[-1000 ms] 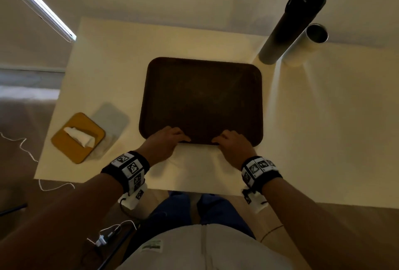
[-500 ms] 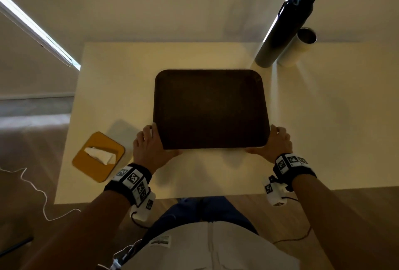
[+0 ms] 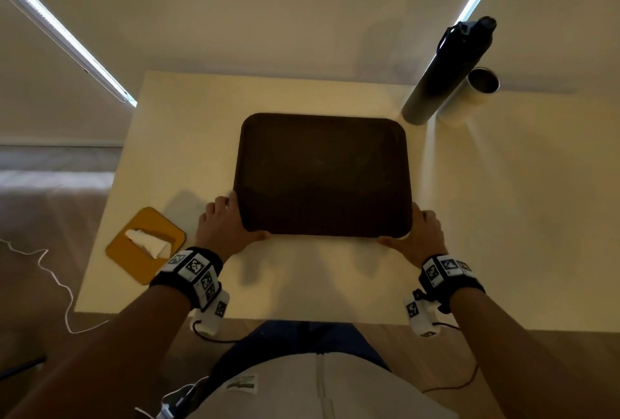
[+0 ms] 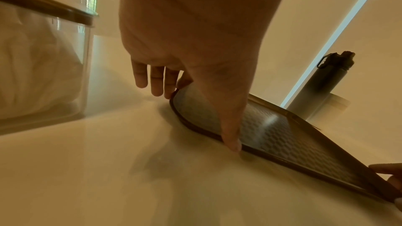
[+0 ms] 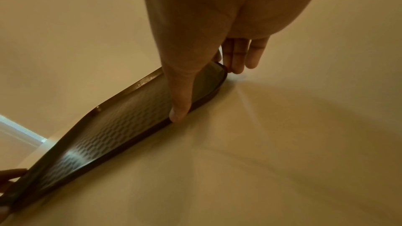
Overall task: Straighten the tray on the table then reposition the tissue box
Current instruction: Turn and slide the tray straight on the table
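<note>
A dark brown tray [image 3: 322, 173] lies flat in the middle of the cream table [image 3: 302, 281], its sides parallel to the table's edges. My left hand [image 3: 226, 224] frames the tray's near-left corner, straight fingers [image 4: 156, 82] against the left side and thumb on the near rim. At the near-right corner my right hand [image 3: 421, 230] does the same, with its thumb [image 5: 180, 109] on the tray's [image 5: 113, 135] near rim. The tissue box [image 3: 144, 244], clear-walled with a mustard lid and a tissue sticking out, stands askew near the table's front-left corner, left of my left hand.
A tall dark bottle [image 3: 449, 73] and a metal cup [image 3: 478, 93] stand at the back right, just beyond the tray's far-right corner. A white cable [image 3: 57, 281] trails on the floor to the left. The table's right side is bare.
Both hands slid from the middle of the tray's near edge out to its near corners. The tray, slightly skewed a second ago, now sits square to the table.
</note>
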Action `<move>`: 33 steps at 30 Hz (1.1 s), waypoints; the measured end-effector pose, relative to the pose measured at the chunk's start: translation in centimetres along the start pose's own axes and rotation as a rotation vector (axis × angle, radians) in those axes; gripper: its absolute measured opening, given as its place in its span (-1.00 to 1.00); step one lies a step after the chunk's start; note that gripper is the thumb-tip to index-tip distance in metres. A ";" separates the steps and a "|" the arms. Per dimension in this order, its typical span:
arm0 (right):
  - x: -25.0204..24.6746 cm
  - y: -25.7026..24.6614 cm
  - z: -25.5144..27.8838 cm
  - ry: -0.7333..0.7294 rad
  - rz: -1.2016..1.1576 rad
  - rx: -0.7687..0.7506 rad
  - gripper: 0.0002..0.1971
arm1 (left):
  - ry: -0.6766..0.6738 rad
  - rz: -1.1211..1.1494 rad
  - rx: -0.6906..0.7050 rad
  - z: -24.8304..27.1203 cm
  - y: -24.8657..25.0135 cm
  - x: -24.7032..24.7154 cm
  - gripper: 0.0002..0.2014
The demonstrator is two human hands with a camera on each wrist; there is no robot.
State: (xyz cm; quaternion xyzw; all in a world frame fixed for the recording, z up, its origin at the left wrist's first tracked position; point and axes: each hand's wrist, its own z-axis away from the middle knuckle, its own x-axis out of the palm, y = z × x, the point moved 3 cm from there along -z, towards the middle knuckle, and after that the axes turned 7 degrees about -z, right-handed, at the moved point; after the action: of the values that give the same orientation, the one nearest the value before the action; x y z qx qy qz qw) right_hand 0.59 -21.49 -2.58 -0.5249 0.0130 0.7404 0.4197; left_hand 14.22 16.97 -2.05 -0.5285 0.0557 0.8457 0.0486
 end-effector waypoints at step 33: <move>-0.3 -6.6 -7.5 0.006 -0.055 0.094 0.06 | -0.037 0.182 -0.019 -9.0 -1.2 -3.9 0.22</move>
State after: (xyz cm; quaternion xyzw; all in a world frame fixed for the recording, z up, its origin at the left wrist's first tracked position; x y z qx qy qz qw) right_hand 10.55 -20.89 -2.91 -0.5071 0.0348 0.7254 0.4641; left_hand 24.07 16.76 -2.51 -0.5062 0.0945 0.8566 -0.0324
